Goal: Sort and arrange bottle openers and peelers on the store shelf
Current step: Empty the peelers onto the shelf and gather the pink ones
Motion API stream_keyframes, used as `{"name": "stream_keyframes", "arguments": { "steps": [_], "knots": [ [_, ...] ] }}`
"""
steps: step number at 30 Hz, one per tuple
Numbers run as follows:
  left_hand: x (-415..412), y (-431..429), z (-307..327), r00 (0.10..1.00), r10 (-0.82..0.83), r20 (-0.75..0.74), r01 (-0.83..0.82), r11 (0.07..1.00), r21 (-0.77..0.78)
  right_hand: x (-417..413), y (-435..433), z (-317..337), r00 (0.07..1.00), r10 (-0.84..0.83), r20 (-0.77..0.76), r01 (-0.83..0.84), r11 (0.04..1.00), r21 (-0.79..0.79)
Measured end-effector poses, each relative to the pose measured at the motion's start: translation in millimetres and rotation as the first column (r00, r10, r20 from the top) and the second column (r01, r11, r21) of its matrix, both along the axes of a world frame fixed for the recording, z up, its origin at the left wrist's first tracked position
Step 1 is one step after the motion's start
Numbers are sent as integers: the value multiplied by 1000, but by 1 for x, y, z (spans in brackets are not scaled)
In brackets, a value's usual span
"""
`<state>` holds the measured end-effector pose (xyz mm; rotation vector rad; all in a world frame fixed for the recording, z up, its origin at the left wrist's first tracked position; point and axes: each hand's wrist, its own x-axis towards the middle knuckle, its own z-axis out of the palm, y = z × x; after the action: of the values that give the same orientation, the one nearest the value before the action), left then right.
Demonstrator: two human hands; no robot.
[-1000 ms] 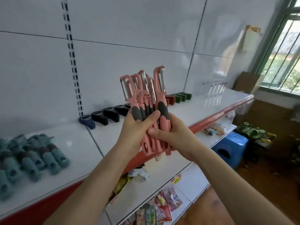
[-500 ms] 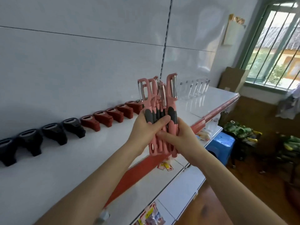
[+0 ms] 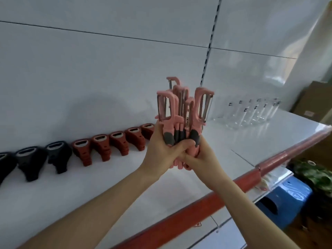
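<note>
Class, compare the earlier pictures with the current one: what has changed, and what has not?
The left hand and right hand have carried the peelers right along the shelf, past the black openers to the red openers. Nothing was let go; both still grip the bundle upright.

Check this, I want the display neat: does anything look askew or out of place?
Nothing spilled or broken. The pink peelers, gripped by left hand and right hand, are ragged: heads at different heights, blades facing different ways. Black openers and red openers stand in line.
</note>
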<state>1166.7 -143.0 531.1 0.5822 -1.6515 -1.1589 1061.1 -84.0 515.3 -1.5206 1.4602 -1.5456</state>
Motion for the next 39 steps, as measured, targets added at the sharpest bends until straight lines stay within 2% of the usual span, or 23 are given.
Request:
{"name": "stream_keyframes", "arguments": {
  "steps": [5,9,16,20,24,31,34,39],
  "knots": [
    [-12,-3,-17,991,130,41,-133,988,80,-25,-24,-17,981,195,-17,-193,980,54],
    [-16,5,-30,970,215,117,-226,970,86,-39,-32,-25,955,289,-73,-277,951,140],
    [-21,20,-37,917,386,97,-396,908,137,-44,-31,-35,898,425,-113,-408,900,152],
    [-15,19,-33,919,353,174,-379,913,150,-46,-36,-32,878,469,-98,-451,878,159],
    [-13,21,-29,904,391,175,-414,902,121,-42,-37,-31,877,461,-133,-441,884,154],
    [-10,24,-35,891,326,318,-367,927,79,-40,-34,-41,852,395,-343,-382,918,107],
    [-11,23,-31,910,303,284,-358,919,164,-42,-30,-33,856,463,-231,-430,885,178],
    [-23,28,-17,976,89,198,-164,900,404,-55,-15,-11,873,454,-175,-406,878,254]
  ]
}}
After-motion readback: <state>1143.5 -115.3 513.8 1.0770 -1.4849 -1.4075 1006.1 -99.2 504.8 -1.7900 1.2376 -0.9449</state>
